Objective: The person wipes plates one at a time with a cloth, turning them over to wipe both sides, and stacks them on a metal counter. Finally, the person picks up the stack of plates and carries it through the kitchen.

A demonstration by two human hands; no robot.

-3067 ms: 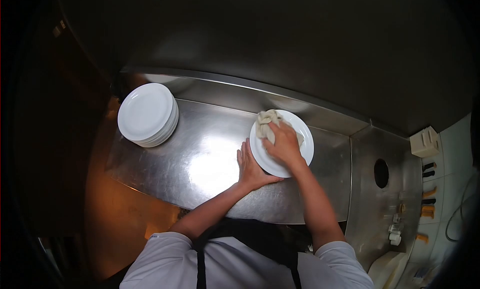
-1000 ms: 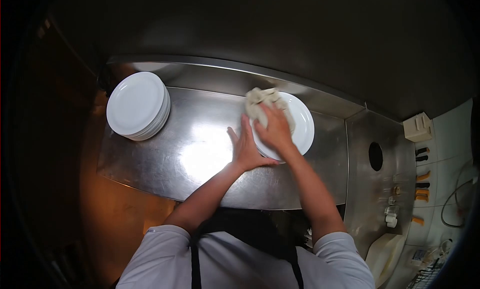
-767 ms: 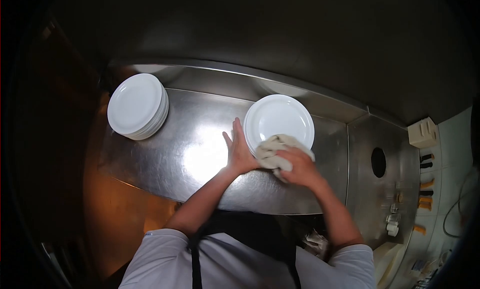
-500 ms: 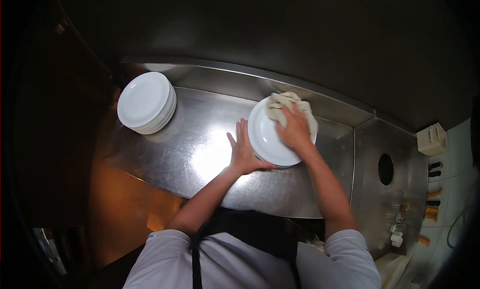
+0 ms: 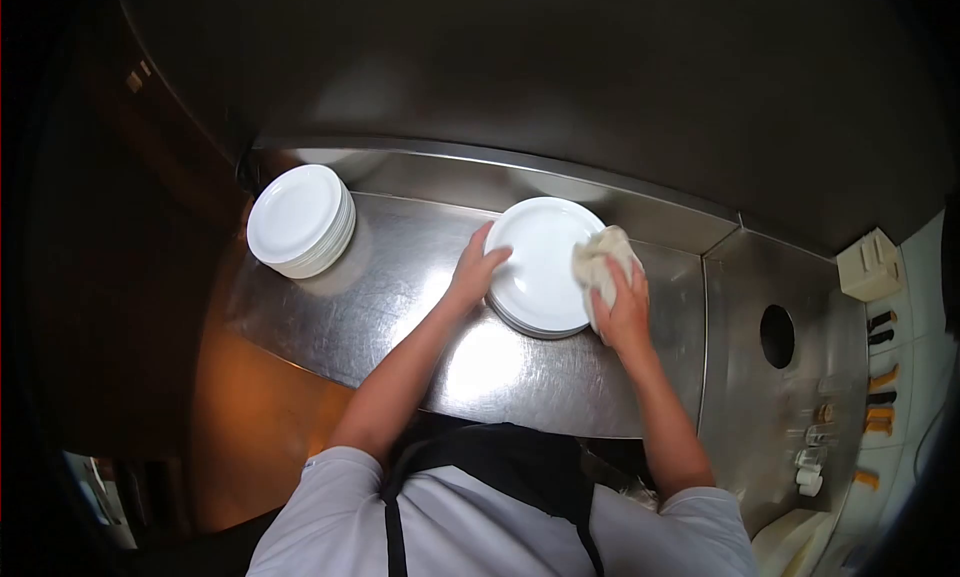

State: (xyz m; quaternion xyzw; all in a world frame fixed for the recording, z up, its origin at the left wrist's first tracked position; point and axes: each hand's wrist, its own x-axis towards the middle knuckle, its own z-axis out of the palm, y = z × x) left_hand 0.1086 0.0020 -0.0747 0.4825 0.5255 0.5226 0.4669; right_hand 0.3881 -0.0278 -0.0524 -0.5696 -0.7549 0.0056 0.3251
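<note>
Now the left hand (image 5: 478, 269) curls its fingers over the left rim of the top plate (image 5: 535, 262), holding it at the edge, while the right hand (image 5: 624, 312) grips a bunched pale cloth (image 5: 600, 260) and presses it against the plate's right rim. That plate lies flat on a short stack (image 5: 530, 322) of white plates, whose lower rims show at the near edge, standing on the steel surface (image 5: 400, 287) close to its raised back ledge. Both forearms reach forward from a grey shirt and dark apron at the bottom of the view. Well apart to the left, near the surface's far left corner, stands a second pile (image 5: 300, 220) of white plates, untouched. To the right, beyond a seam, the steel carries a round hole (image 5: 777, 335), and a cream box (image 5: 872, 264) sits against the tiled wall.
</note>
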